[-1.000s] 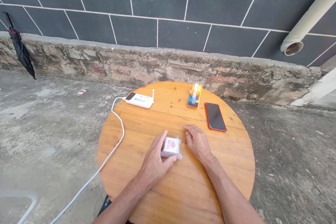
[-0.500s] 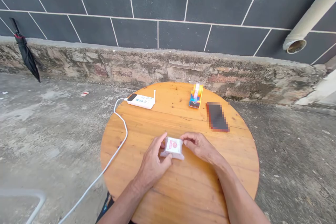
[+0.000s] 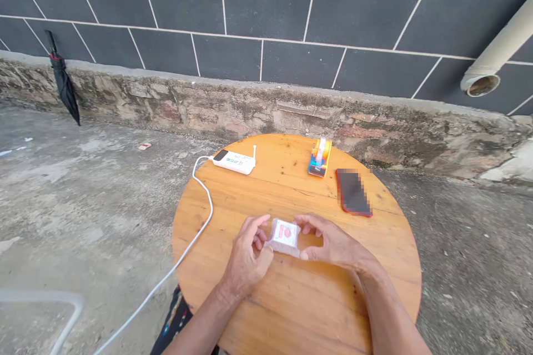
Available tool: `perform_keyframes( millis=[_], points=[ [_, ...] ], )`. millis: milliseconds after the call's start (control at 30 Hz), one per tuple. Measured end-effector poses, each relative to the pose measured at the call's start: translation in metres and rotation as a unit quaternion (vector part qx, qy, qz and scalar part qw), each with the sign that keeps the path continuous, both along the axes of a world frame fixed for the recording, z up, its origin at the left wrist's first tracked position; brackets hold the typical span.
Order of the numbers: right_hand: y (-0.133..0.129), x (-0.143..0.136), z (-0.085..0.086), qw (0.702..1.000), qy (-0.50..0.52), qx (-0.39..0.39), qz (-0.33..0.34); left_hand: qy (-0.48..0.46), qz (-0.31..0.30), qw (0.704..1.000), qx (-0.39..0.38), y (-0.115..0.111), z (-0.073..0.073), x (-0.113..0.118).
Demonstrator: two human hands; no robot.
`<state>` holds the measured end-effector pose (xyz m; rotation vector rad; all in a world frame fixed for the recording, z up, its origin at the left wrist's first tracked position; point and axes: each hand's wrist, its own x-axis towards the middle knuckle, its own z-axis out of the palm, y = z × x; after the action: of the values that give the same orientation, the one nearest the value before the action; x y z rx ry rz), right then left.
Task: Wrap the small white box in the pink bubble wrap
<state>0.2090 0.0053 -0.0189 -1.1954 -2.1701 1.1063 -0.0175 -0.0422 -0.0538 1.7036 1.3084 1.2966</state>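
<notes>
hands (image 3: pixel 251 252) flanking wrapped box (image 3: pixel 285 234) | wooden table (image 3: pixel 300 305) | phone (image 3: pixel 353 193), tape dispenser (image 3: pixel 320 158) beyond

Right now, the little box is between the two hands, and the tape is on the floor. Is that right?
Not quite: the tape is on the table, as the head view shows. The little box is indeed between the left hand and right hand.

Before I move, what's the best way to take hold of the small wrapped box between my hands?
Probably pinch its left and right sides, left hand and right hand closing from either side. The small wrapped box lies flat on the table, printed side up, a hand at each side; wrapping juts out along its near edge, which looks less firm.
</notes>
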Motion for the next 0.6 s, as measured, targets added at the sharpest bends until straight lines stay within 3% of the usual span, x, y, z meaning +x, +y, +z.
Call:
perform_keyframes(
  millis=[233,600],
  points=[
    [-0.007,-0.025,-0.004,0.99,-0.09,0.106,-0.031,-0.058,-0.027,0.997,-0.05,0.006,-0.008,0.006],
    [-0.007,-0.023,0.002,0.993,-0.067,0.098,0.003,-0.065,-0.067,0.993,-0.067,0.01,-0.005,0.004]
  ],
)
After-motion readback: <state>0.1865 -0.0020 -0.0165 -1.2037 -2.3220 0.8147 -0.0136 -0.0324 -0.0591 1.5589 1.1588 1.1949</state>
